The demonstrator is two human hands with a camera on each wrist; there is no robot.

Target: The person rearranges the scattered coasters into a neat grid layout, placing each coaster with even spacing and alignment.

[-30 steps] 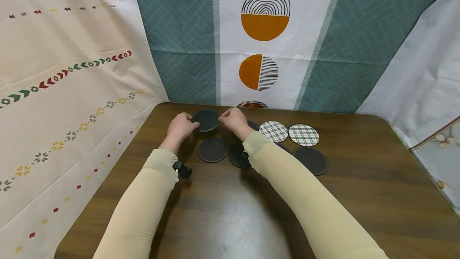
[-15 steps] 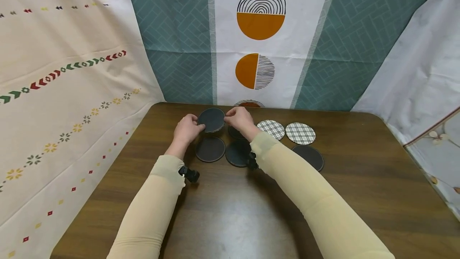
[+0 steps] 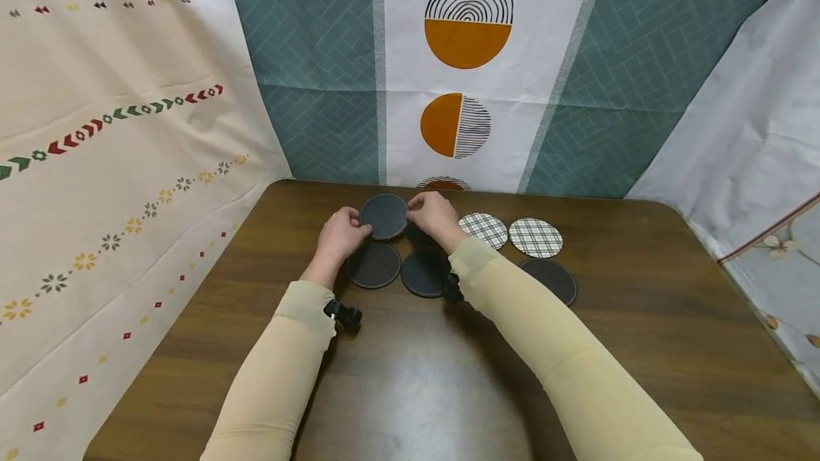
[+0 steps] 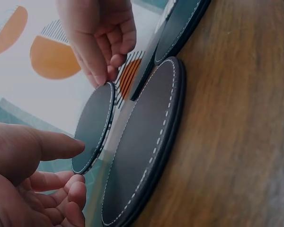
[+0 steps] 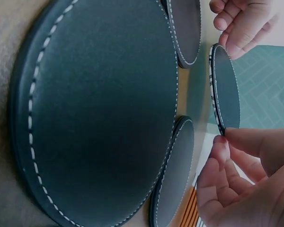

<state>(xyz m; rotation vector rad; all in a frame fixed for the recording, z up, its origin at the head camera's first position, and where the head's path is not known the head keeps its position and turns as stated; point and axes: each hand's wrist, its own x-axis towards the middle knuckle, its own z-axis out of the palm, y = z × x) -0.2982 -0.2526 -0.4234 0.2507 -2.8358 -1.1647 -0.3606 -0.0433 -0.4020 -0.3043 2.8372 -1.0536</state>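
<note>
A round dark coaster (image 3: 384, 216) with pale stitching is held between both hands at the far left of the table. My left hand (image 3: 342, 235) pinches its left edge, thumb on top and fingers below. At the opposite edge, my right hand (image 3: 435, 215) pinches it between thumb and fingertips. In the right wrist view the held coaster (image 5: 227, 90) appears raised off the table, its rim showing black and white. Two dark coasters lie just in front, one to the left (image 3: 374, 265) and one to the right (image 3: 424, 273). Another dark coaster (image 3: 420, 235) is partly hidden behind the right hand.
Two white plaid coasters, one nearer (image 3: 483, 231) and one farther right (image 3: 535, 237), lie right of the hands. A dark coaster (image 3: 551, 281) sits before them, partly behind the right sleeve. The wooden table (image 3: 640, 319) meets hanging cloth (image 3: 307, 91) at its back edge.
Both hands have shifted a little to the right with the coaster between them. The coaster's top has turned more toward the head camera. The other coasters lie as before.
</note>
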